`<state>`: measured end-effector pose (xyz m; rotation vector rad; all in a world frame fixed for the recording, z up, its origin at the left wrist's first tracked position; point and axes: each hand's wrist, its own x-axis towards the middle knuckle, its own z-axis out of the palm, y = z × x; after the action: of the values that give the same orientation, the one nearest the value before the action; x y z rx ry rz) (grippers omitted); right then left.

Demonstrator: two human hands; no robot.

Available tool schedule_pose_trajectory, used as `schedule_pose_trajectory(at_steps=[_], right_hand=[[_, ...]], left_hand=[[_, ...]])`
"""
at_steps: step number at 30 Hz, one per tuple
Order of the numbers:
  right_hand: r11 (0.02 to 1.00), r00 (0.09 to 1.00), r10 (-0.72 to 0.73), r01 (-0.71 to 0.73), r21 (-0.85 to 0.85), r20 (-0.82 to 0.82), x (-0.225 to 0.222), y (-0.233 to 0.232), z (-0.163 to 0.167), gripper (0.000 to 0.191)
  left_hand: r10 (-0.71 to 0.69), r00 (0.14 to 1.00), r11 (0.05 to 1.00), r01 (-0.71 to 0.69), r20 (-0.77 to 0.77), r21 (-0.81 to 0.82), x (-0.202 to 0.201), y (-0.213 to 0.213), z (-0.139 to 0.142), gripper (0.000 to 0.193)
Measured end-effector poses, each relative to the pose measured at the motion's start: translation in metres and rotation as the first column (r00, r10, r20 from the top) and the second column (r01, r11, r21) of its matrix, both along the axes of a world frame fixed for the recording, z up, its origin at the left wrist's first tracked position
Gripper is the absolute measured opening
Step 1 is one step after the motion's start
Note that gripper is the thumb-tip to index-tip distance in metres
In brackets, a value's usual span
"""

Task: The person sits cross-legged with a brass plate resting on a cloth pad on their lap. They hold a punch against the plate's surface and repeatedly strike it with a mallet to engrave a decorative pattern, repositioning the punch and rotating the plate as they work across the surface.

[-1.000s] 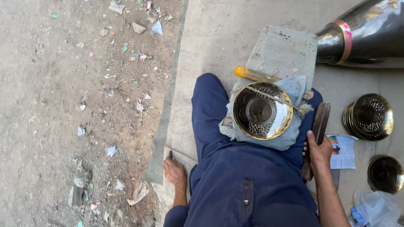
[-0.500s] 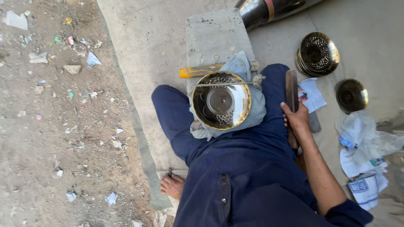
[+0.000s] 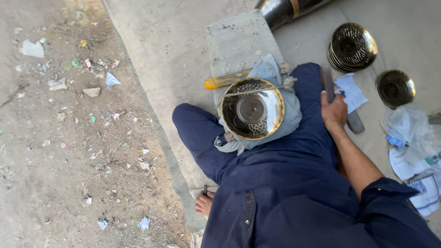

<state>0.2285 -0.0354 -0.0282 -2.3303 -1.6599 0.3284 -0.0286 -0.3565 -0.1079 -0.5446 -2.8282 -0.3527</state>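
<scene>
A shiny brass bowl [image 3: 252,109] sits in my lap, nested in a pale blue cloth [image 3: 285,121], with a thin stick across its rim. My right hand [image 3: 334,111] is to the right of the bowl by my knee, closed over a long dark flat tool [image 3: 354,123] that lies along my thigh and the ground. My left hand [image 3: 204,205] rests low on the edge of the mat beside my hip, with a small dark object at its fingertips; its grip is unclear. A yellow-handled tool [image 3: 225,81] lies just behind the bowl.
A grey stone slab [image 3: 239,43] lies ahead of my knees, with a large dark metal vessel [image 3: 287,9] beyond it. Stacked perforated brass dishes [image 3: 353,46], a small brass bowl [image 3: 395,88], papers [image 3: 351,89] and plastic bags [image 3: 413,133] are on the right. Littered dirt ground [image 3: 69,138] is on the left.
My right hand has brought the dark tool down from upright to lie beside my knee. My view has swung, so the bowl and dishes have shifted in frame. The left hand has stayed put.
</scene>
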Motion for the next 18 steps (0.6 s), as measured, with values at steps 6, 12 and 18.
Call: schedule_pose_trajectory(at_steps=[6, 12, 18], right_hand=[[1.000, 0.999, -0.017, 0.016, -0.026, -0.040, -0.025, 0.002, 0.019, 0.063], [0.999, 1.000, 0.010, -0.011, 0.043, 0.009, -0.036, 0.004, 0.011, 0.061], [0.967, 0.993, 0.084, -0.060, 0.250, -0.087, -0.008, 0.003, -0.023, 0.051]], left_hand=[[0.014, 0.998, 0.999, -0.011, 0.064, -0.046, -0.020, -0.010, 0.011, 0.032], [0.022, 0.980, 0.993, 0.001, 0.198, -0.117, -0.026, -0.008, 0.000, 0.037], [0.035, 0.986, 0.995, -0.019, 0.161, -0.095, 0.001, 0.012, -0.026, 0.035]])
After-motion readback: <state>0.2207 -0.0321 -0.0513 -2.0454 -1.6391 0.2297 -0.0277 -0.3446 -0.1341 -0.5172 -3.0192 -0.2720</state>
